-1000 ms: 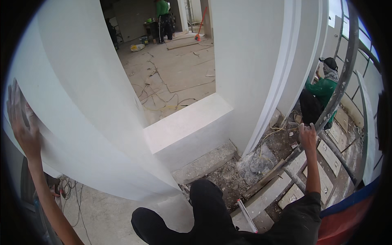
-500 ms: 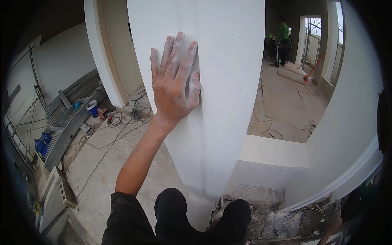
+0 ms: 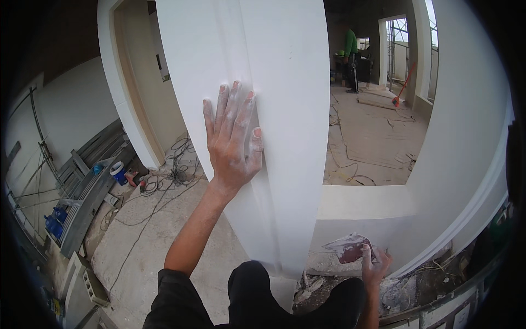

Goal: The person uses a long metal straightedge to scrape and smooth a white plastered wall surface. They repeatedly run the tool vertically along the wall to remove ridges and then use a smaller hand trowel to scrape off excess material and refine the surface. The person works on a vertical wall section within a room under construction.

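Observation:
My left hand [image 3: 233, 140] lies flat on a white plastered pillar [image 3: 285, 82], fingers spread and dusted with white plaster, holding nothing. My right hand [image 3: 373, 268] is low at the lower right. It grips a reddish flat trowel [image 3: 350, 249] smeared with white plaster, held just beside the pillar's base and a low white wall [image 3: 367, 200]. My dark trousers show at the bottom edge.
Below on the left, cables [image 3: 164, 183] trail over the concrete floor near a blue bucket [image 3: 118, 172] and grey metal frames [image 3: 82, 192]. Rubble lies at the pillar's foot. Far back, a person in a green shirt [image 3: 349, 44] stands near a red broom [image 3: 402, 85].
The view has swung left and steadied on the pillar. My left hand stays pressed on it, a little lower in the picture. My right hand with the trowel has come into view.

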{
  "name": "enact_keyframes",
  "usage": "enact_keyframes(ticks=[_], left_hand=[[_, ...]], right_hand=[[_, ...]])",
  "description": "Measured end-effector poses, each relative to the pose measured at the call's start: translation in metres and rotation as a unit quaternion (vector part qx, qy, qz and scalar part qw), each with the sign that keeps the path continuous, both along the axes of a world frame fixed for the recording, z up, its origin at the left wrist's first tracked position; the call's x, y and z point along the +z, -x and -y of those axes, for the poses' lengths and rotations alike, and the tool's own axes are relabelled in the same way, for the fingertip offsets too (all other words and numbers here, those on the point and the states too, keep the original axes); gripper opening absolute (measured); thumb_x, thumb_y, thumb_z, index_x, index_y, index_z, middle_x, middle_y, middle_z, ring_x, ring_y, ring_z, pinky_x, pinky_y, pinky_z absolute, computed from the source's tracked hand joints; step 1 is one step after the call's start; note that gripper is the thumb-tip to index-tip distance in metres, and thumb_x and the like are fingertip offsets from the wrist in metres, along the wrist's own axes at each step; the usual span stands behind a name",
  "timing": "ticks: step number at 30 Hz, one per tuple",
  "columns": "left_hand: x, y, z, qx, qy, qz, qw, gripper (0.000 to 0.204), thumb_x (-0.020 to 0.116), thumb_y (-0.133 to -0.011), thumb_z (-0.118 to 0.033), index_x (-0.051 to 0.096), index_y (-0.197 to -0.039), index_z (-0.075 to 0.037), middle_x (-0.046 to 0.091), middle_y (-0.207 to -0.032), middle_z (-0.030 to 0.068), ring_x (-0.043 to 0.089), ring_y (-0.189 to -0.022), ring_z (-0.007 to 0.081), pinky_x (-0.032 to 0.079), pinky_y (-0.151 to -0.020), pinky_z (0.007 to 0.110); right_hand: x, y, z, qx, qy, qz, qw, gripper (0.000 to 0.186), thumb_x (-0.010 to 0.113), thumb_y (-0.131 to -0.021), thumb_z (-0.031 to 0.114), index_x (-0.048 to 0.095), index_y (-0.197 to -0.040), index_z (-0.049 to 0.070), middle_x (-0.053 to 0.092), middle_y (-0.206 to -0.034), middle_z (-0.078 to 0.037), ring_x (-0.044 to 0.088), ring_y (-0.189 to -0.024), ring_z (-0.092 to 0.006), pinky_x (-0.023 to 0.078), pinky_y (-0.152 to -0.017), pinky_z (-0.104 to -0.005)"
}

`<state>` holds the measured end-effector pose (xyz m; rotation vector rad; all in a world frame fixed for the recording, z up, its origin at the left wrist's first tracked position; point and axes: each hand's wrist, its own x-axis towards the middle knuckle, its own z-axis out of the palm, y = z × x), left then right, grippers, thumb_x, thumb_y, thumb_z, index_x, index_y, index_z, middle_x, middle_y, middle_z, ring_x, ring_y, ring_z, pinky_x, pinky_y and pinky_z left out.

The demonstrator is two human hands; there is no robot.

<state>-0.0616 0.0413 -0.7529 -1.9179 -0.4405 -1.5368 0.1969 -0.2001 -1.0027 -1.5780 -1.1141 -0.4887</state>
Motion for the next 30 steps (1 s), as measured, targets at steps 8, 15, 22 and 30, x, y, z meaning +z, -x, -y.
enact_keyframes(ticks=[8, 15, 22, 30], left_hand=[[-0.225, -0.051, 0.137, -0.3, 0.321, -0.226, 0.869, 0.076, 0.078, -0.079, -0.04, 0.05, -0.142, -0.008, 0.041, -0.148, 0.0275, 0.043, -0.137, 0.0435, 0.033, -0.114, 0.057], [-0.232, -0.066, 0.156, -0.245, 0.406, -0.168, 0.865, 0.078, 0.081, -0.073, -0.043, 0.054, -0.144, -0.027, 0.036, -0.151, 0.0277, 0.043, -0.136, 0.0426, 0.036, -0.112, 0.052], [-0.227, -0.027, 0.145, -0.184, 0.407, -0.134, 0.885, 0.073, 0.082, -0.076, -0.028, 0.055, -0.143, -0.022, 0.058, -0.131, 0.0206, 0.063, -0.114, 0.0353, 0.052, -0.096, 0.042], [-0.224, -0.022, 0.15, -0.355, 0.643, 0.196, 0.65, 0.071, 0.079, -0.086, -0.02, 0.045, -0.145, 0.001, 0.067, -0.113, 0.0168, 0.066, -0.105, 0.0199, 0.054, -0.093, 0.034]], right_hand=[[-0.003, 0.048, 0.009, 0.183, 0.04, -0.307, 0.933, 0.037, 0.068, -0.094, 0.018, 0.054, -0.065, -0.001, 0.045, -0.056, -0.001, 0.04, -0.057, -0.0079, 0.031, -0.052, -0.0306], [0.023, 0.045, 0.015, 0.215, 0.066, -0.311, 0.923, 0.041, 0.067, -0.094, 0.019, 0.051, -0.062, -0.002, 0.041, -0.053, -0.002, 0.034, -0.052, -0.0073, 0.029, -0.049, -0.0309], [0.022, 0.042, 0.008, 0.312, 0.119, -0.195, 0.922, 0.027, 0.07, -0.091, 0.021, 0.068, -0.105, -0.001, 0.061, -0.063, -0.008, 0.058, -0.056, -0.0161, 0.046, -0.061, -0.0294], [-0.012, 0.074, 0.009, 0.356, 0.178, -0.148, 0.905, 0.074, 0.075, -0.083, 0.023, 0.043, -0.143, -0.005, 0.064, -0.119, -0.025, 0.066, -0.106, -0.0338, 0.051, -0.093, -0.0406]])
